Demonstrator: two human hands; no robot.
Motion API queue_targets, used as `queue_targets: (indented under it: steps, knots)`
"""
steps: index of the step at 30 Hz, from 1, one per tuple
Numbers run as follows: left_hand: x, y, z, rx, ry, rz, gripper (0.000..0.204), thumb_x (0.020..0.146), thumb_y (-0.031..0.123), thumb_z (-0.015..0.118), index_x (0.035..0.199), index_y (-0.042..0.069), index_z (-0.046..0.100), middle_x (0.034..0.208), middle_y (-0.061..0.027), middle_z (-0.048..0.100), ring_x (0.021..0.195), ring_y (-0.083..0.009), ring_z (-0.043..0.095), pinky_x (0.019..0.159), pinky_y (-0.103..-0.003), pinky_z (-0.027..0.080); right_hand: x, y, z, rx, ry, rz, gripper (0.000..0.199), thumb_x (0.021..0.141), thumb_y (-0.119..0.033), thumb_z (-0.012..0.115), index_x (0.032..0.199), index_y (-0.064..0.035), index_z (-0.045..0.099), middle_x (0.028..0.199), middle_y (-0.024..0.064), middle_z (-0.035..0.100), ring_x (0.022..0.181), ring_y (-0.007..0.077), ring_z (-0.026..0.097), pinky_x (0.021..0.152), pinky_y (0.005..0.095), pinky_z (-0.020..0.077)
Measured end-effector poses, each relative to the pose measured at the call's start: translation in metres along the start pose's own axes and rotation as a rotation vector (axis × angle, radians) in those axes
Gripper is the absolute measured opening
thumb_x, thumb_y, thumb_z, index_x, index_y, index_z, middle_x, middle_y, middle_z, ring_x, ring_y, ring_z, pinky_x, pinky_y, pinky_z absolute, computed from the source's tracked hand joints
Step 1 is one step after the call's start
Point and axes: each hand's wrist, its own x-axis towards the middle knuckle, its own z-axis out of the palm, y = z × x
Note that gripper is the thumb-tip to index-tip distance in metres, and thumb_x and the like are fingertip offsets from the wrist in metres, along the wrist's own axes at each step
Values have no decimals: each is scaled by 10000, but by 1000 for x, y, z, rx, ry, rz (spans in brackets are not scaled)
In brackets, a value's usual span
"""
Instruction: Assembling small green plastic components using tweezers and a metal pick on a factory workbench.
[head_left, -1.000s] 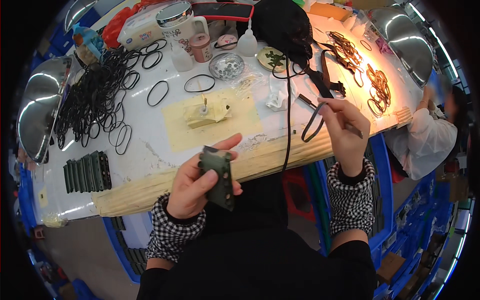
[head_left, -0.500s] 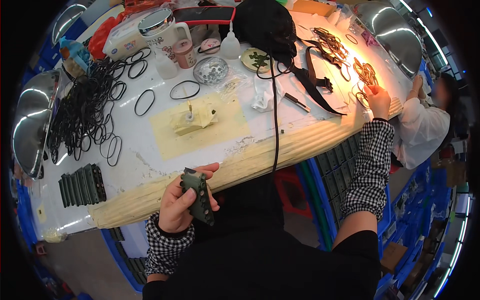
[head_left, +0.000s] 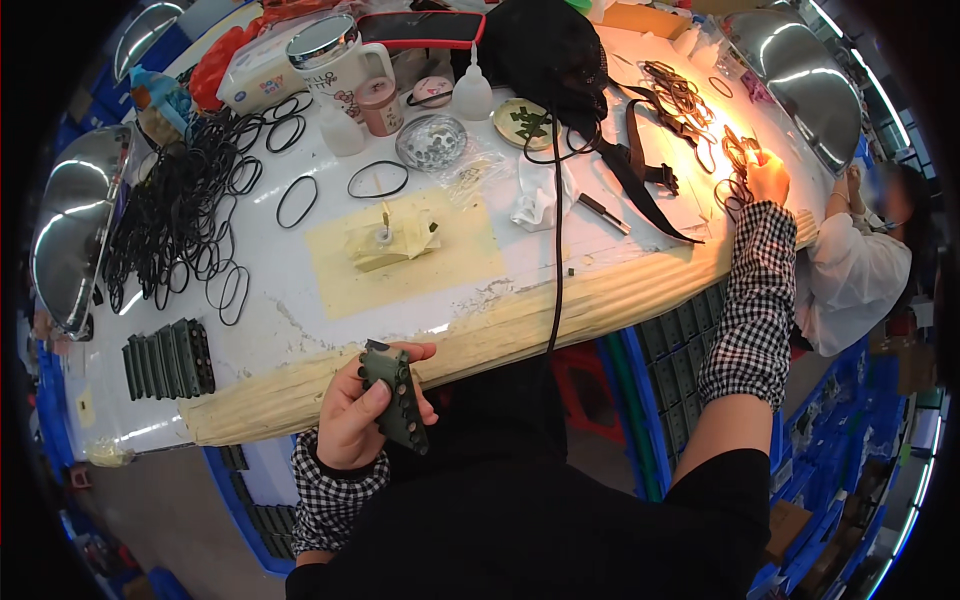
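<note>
My left hand (head_left: 347, 418) is closed around a dark green moulded housing (head_left: 394, 385) with round holes along its edge, holding it tilted in front of the table's padded edge. At the far right, under bright warm light, my right hand (head_left: 769, 181) pinches at a small heap of thin rubber rings (head_left: 735, 178). Glare washes out its fingertips, so how many rings are between them is unclear. A row of similar green housings (head_left: 168, 361) stands at the table's left front.
A large tangle of black rubber rings (head_left: 170, 215) lies at the left. Farther back stand a lidded mug (head_left: 330, 75), a squeeze bottle (head_left: 473, 95) and a black mesh bag (head_left: 540, 50). A black cable (head_left: 558, 260) crosses the table. Metal lamp shades (head_left: 800, 80) flank it; another person (head_left: 860, 260) sits at right.
My right hand has moved slightly farther into the heap of rubber rings. My left hand keeps the green housing almost still. The whole view has shifted a little.
</note>
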Motion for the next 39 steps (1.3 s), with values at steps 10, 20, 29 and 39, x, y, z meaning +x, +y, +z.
queue_targets:
  steps: [10, 20, 29, 39]
  knots:
    - [7, 0, -4, -39, 32, 3, 449, 943, 229, 535, 1223, -111, 446, 1237, -239, 486, 817, -208, 619, 694, -345, 588, -39, -11, -26, 333, 274, -188, 176, 903, -225, 627, 960, -64, 672, 715, 47, 660, 646, 107, 603, 615, 269, 474]
    - [29, 4, 8, 20, -168, 61, 468, 912, 236, 555, 1223, -104, 474, 1390, -322, 336, 773, -237, 668, 694, -336, 582, -209, -207, -147, 1291, -1199, -236, 135, 903, -114, 616, 894, 20, 629, 759, 14, 630, 721, 61, 572, 666, 200, 446]
    - [13, 8, -1, -135, -125, -51, 499, 907, 250, 564, 1171, -160, 456, 1194, -248, 472, 753, -225, 624, 642, -334, 601, -254, -257, -131, 1418, -1512, -99, 198, 894, -176, 654, 972, 5, 650, 758, -4, 624, 627, 4, 516, 525, 154, 344]
    - [10, 7, -15, -406, -191, 127, 565, 955, 253, 507, 1372, -80, 322, 1334, -261, 428, 833, -190, 618, 737, -330, 586, -275, -267, -126, 1335, -1369, -139, 151, 883, -128, 633, 928, 15, 653, 734, 36, 652, 528, 11, 423, 485, 164, 303]
